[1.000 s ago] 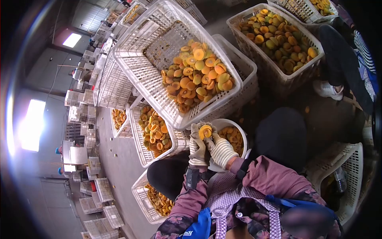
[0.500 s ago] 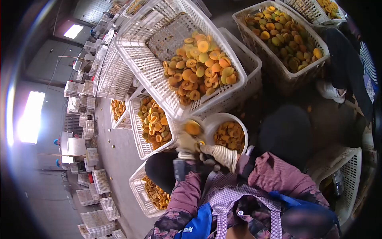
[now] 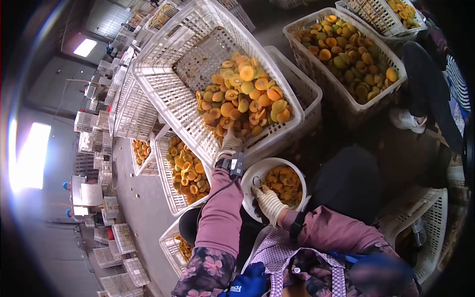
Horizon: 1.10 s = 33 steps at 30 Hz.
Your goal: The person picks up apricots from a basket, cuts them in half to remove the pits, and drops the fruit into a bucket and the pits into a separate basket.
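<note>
My left hand [image 3: 231, 142], in a pale knitted glove, reaches over the near edge of a tilted white plastic crate [image 3: 153, 81]. Its fingers are in among the peach halves [image 3: 241, 94], which hide the tips. In my right hand [image 3: 270, 204], gloved in striped knit with dark fingers, is a small pitting tool [image 3: 256, 182] with a metal ring at its end. This hand is at the left inside of a white bucket [image 3: 304, 185], beside a heap of small orange fruit pieces [image 3: 283, 182].
Another crate [image 3: 358, 105] of peach halves stands to the right, near a person's white shoe [image 3: 408, 120]. More filled crates [image 3: 170, 195] stand on the left. An emptier white crate [image 3: 435, 218] with a clear bottle [image 3: 419, 232] is at lower right.
My left hand has moved from beside my right hand, where it held a peach half, forward into the tilted crate. My right hand has shifted right, over the bucket.
</note>
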### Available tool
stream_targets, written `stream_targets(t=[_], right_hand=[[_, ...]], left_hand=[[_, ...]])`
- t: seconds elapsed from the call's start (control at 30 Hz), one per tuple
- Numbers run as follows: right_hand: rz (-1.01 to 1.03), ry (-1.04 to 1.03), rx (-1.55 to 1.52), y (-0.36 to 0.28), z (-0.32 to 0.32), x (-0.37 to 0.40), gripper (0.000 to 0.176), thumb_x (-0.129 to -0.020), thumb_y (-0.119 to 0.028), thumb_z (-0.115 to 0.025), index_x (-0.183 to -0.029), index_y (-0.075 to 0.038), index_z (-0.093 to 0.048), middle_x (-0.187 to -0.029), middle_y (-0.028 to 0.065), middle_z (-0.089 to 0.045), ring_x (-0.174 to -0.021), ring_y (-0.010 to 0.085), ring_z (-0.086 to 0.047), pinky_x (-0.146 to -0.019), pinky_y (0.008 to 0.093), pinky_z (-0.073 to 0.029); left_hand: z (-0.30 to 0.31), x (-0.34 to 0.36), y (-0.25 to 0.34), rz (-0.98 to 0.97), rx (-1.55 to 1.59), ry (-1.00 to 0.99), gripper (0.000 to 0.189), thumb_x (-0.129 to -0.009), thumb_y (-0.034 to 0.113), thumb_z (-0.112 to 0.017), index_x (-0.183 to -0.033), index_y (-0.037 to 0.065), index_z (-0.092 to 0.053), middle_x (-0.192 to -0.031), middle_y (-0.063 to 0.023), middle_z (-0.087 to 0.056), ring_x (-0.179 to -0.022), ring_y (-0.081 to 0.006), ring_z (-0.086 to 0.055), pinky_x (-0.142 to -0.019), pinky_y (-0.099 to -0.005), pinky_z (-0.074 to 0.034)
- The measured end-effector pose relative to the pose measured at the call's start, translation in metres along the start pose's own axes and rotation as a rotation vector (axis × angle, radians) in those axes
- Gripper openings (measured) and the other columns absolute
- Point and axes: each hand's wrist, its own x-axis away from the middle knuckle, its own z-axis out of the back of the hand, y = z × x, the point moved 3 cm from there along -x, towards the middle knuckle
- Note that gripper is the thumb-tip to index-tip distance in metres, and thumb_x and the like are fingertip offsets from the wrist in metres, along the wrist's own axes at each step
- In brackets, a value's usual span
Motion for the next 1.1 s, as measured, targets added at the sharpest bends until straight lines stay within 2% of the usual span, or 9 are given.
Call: stream_targets(t=[0.1,0.13,0.23,0.3,0.33,0.4,0.67,1.03,1.1], right_hand=[[0.205,0.054,0.083,0.009,0.006,-0.019,0.032,-0.09,-0.035,-0.048,-0.098,-0.005,-0.052,-0.073,0.0074,-0.054,-0.058,0.0195,-0.05,-0.054,0.0305,-0.043],[0.387,0.136,0.156,0.009,0.01,-0.023,0.033,-0.09,-0.034,-0.048,-0.102,-0.004,-0.052,-0.078,0.0089,-0.056,-0.066,0.0214,-0.052,-0.06,0.0305,-0.044],[0.479,0.174,0.285,-0.031,0.017,0.001,0.035,-0.091,-0.031,-0.048,-0.109,-0.001,-0.052,-0.087,0.0141,-0.058,-0.076,0.0246,-0.052,-0.071,0.0323,-0.043],[0.579,0.184,0.348,-0.035,0.022,0.004,0.036,-0.091,-0.031,-0.048,-0.11,-0.001,-0.052,-0.087,0.0158,-0.058,-0.076,0.0252,-0.052,-0.071,0.0331,-0.044],[0.586,0.192,0.462,-0.035,0.023,0.006,0.04,-0.09,-0.034,-0.047,-0.113,-0.002,-0.05,-0.088,0.0192,-0.059,-0.079,0.0306,-0.054,-0.071,0.0364,-0.044],[0.6,0.201,0.696,-0.032,0.022,0.01,0.048,-0.09,-0.041,-0.043,-0.121,-0.005,-0.047,-0.091,0.026,-0.061,-0.086,0.0413,-0.058,-0.073,0.0432,-0.046],[0.452,0.101,0.713,-0.032,0.016,0.026,0.038,-0.091,-0.029,-0.045,-0.117,-0.002,-0.049,-0.093,0.0255,-0.06,-0.089,0.0413,-0.056,-0.074,0.04,-0.045],[0.509,-0.019,0.412,-0.002,0.02,-0.002,0.031,-0.095,-0.025,-0.044,-0.113,-0.001,-0.051,-0.096,0.0073,-0.059,-0.086,0.0176,-0.054,-0.076,0.0269,-0.045],[0.493,-0.041,0.403,0.005,0.019,-0.008,0.029,-0.095,-0.024,-0.044,-0.112,-0.003,-0.052,-0.095,0.0047,-0.058,-0.085,0.0147,-0.054,-0.075,0.025,-0.045]], left_hand=[[0.014,0.023,0.006,-0.004,0.174,-0.21,0.039,-0.085,0.02,-0.056,-0.118,0.005,-0.043,-0.101,-0.0125,-0.057,-0.098,-0.0183,-0.055,-0.087,-0.0332,-0.043],[0.001,0.007,-0.024,-0.371,-0.083,-0.036,0.035,-0.087,0.017,-0.052,-0.118,0.005,-0.042,-0.103,-0.0114,-0.056,-0.1,-0.0187,-0.053,-0.089,-0.0338,-0.044],[0.046,0.122,0.075,-0.081,1.427,-0.132,0.023,-0.088,0.01,-0.05,-0.11,0.006,-0.043,-0.1,-0.0051,-0.053,-0.089,-0.0148,-0.053,-0.078,-0.0248,-0.047],[0.038,0.155,0.073,-0.245,1.355,-0.076,0.022,-0.083,0.006,-0.052,-0.105,0.005,-0.046,-0.092,-0.0073,-0.052,-0.086,-0.0175,-0.052,-0.078,-0.0256,-0.045],[0.044,0.172,0.077,-0.559,0.685,0.104,0.019,-0.085,0.007,-0.046,-0.103,0.004,-0.05,-0.097,-0.0091,-0.054,-0.089,-0.0202,-0.054,-0.08,-0.029,-0.046],[0.03,0.195,0.09,-0.013,1.765,-0.238,0.021,-0.089,0.014,-0.041,-0.103,0.002,-0.052,-0.103,-0.0117,-0.055,-0.093,-0.0237,-0.055,-0.081,-0.0332,-0.046],[0.015,0.207,0.069,-0.078,1.428,0.179,0.028,-0.098,0.024,-0.031,-0.108,0.002,-0.045,-0.1,-0.0127,-0.056,-0.088,-0.022,-0.058,-0.081,-0.0316,-0.048],[0.012,0.212,0.066,-0.044,1.468,-0.045,0.032,-0.096,0.025,-0.038,-0.112,-0.001,-0.048,-0.104,-0.0145,-0.056,-0.096,-0.025,-0.055,-0.087,-0.0348,-0.044],[0.013,0.212,0.059,-0.262,0.866,0.296,0.039,-0.096,0.037,-0.037,-0.1,0.001,-0.051,-0.087,-0.0104,-0.057,-0.081,-0.0191,-0.056,-0.075,-0.03,-0.046]])
